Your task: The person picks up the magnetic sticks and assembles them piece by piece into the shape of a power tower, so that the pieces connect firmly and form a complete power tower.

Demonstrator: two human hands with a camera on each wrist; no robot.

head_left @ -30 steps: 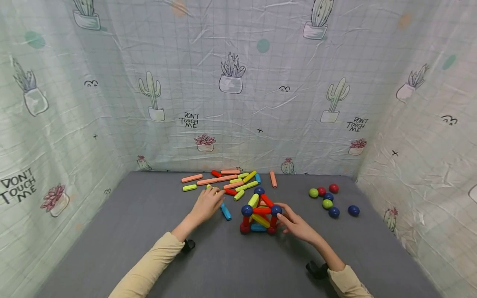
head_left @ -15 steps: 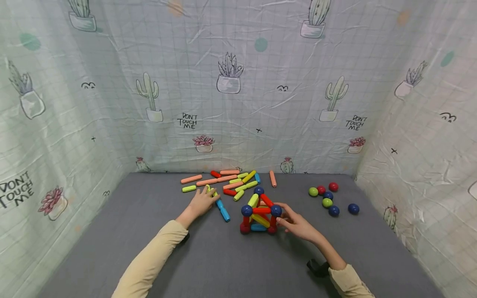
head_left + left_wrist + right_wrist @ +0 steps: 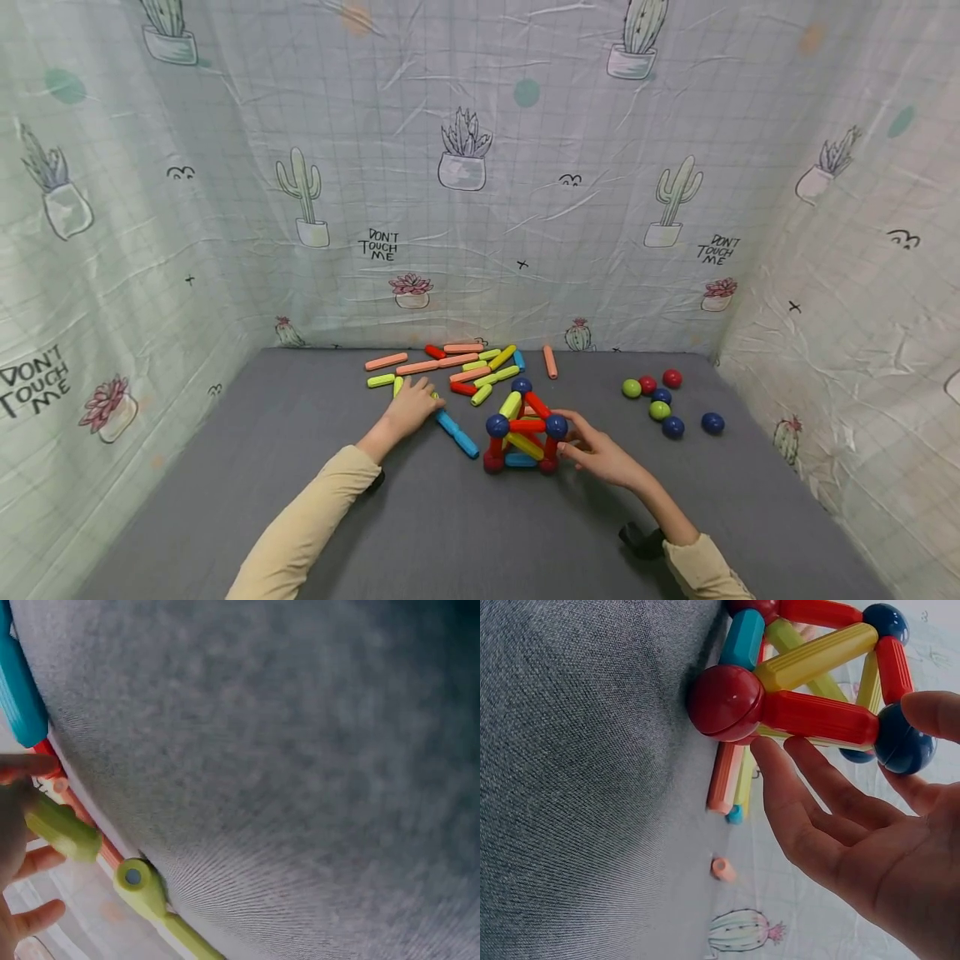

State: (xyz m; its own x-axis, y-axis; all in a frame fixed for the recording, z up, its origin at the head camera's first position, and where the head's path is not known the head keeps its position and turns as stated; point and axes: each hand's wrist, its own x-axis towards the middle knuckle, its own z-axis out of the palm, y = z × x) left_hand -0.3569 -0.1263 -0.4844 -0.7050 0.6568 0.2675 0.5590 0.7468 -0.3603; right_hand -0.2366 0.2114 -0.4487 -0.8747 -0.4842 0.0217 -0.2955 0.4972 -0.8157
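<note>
My left hand pinches a short yellow-green magnetic rod between thumb and fingers. Two blue rods, joined end to end, reach from its fingertips towards the front right. Another yellow-green rod lies just beyond the knuckles. In the middle of the table stands a frame of rods and balls, with dark red balls below, blue balls above and red, yellow, green and blue rods between. My right hand holds its right side. The thumb and a finger are at a blue ball, other fingertips along an upright red rod.
Orange, red, green, yellow and blue rods lie spread at the back. One orange rod lies apart, right of them. Several green, red and blue balls sit at the right. A patterned curtain borders the grey table.
My left hand has drawn back leftward and moved among the yellow-green rods. The blue rods have swung, their near end shifting right. The right hand stays at the frame.
</note>
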